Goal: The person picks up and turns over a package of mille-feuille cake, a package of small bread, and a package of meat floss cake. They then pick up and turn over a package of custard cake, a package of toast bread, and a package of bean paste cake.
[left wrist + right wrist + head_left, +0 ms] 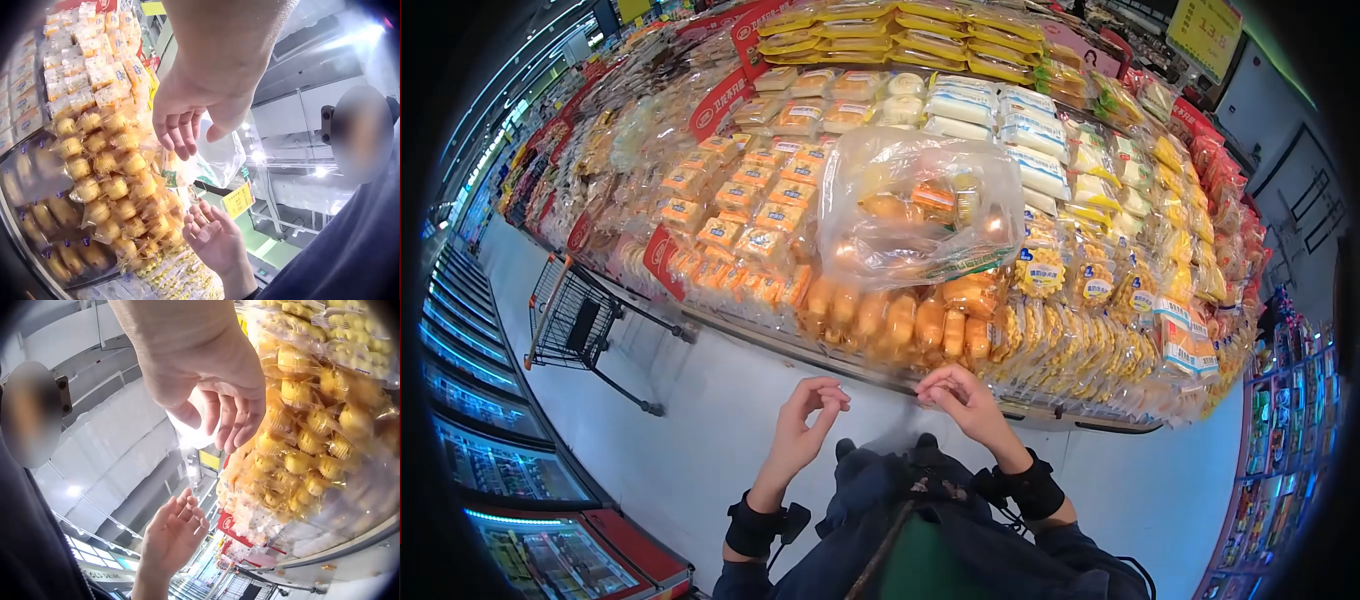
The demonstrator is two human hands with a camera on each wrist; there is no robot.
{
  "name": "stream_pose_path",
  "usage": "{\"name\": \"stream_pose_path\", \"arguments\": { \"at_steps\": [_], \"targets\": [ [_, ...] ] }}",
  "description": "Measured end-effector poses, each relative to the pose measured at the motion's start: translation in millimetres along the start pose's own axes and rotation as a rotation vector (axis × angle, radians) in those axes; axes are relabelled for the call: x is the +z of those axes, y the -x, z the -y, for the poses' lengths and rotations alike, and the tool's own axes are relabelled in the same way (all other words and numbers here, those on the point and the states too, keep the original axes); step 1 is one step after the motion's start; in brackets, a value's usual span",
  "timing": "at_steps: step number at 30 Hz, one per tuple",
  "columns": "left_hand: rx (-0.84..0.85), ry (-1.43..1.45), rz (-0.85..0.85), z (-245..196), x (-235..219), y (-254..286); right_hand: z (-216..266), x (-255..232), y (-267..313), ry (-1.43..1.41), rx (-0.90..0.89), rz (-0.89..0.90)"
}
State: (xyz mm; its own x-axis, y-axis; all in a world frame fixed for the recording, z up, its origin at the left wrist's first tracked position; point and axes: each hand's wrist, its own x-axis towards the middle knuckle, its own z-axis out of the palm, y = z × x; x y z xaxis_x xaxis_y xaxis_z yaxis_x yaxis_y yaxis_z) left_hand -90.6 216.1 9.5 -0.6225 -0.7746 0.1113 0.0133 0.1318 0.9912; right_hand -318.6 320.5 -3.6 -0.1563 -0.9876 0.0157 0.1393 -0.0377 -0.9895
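Note:
My left hand (pixel 808 418) hovers in front of the display's near edge, its fingers loosely bent and holding nothing. Opposite it, a short gap away, my right hand (pixel 966 402) is likewise empty, with relaxed fingers. Both wrist views show the two hands facing each other with air between them. Beyond them a clear plastic bag (pixel 852 222) lies on top of the packaged bread, untouched by either hand. Through its film show round buns and an orange-labelled pack (pixel 933 198). Wrapped golden buns (pixel 870 318) line the display edge nearest the hands.
Orange-labelled packs (pixel 752 174) fill the display's left, white packs (pixel 1037 137) the back, and yellow-labelled bags (pixel 1040 272) the right. A shopping cart (pixel 580 315) stands on the floor at left. Freezers (pixel 550 565) line the aisle; shelves (pixel 1280 450) rise at far right.

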Motion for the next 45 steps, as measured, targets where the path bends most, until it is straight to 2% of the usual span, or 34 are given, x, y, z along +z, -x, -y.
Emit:
{"name": "stream_pose_path", "arguments": {
  "at_steps": [1, 4, 8, 10, 13, 16, 18, 22, 25, 28, 31, 34, 37, 40, 43, 45],
  "targets": [
    [0.005, -0.005, 0.037, -2, -7, -4, 5, 4, -1, 0.009, 0.007, -0.035],
    [0.047, 0.0, 0.097, -8, -28, -16, 41, 14, -16, 0.197, -0.194, -0.075],
    [0.047, 0.012, 0.139, -6, -48, -26, 116, 19, -54, 0.613, -0.502, -0.12],
    [0.04, 0.028, 0.16, -1, -54, -28, 141, 21, -82, 0.876, -0.572, -0.119],
    [0.018, 0.08, 0.186, 1, -60, -28, 152, 17, -127, 1.086, -0.528, -0.152],
    [0.021, 0.062, 0.213, 2, -70, -27, 151, 11, -164, 1.393, -0.168, -0.102],
    [0.012, 0.056, 0.209, 6, -78, -27, 129, -5, -192, 1.389, -0.047, -0.028],
    [0.014, 0.059, 0.216, 14, -94, -29, 141, 11, -200, 1.311, 0.207, -0.007],
    [0.006, 0.073, 0.225, 19, -101, -28, 134, 8, -202, 1.443, 0.065, 0.056],
    [0.026, 0.071, 0.244, 21, -105, -26, 145, 25, -195, 1.559, 0.17, 0.072],
    [0.036, 0.067, 0.243, 19, -107, -24, 114, 12, -208, 1.618, -0.018, -0.111],
    [0.035, 0.076, 0.239, 23, -113, -21, 115, 3, -209, 1.478, 0.071, -0.084],
    [0.034, 0.085, 0.227, 25, -118, -21, 124, 4, -195, 1.345, 0.032, -0.172],
    [0.037, 0.094, 0.23, 25, -120, -20, 132, 16, -163, 1.239, -0.188, -0.372],
    [0.043, 0.092, 0.256, 21, -121, -20, 126, 10, -142, 1.203, -0.417, -0.41],
    [0.049, 0.099, 0.262, 22, -122, -21, 128, 26, -116, 1.155, -0.659, -0.481]
  ]
}}
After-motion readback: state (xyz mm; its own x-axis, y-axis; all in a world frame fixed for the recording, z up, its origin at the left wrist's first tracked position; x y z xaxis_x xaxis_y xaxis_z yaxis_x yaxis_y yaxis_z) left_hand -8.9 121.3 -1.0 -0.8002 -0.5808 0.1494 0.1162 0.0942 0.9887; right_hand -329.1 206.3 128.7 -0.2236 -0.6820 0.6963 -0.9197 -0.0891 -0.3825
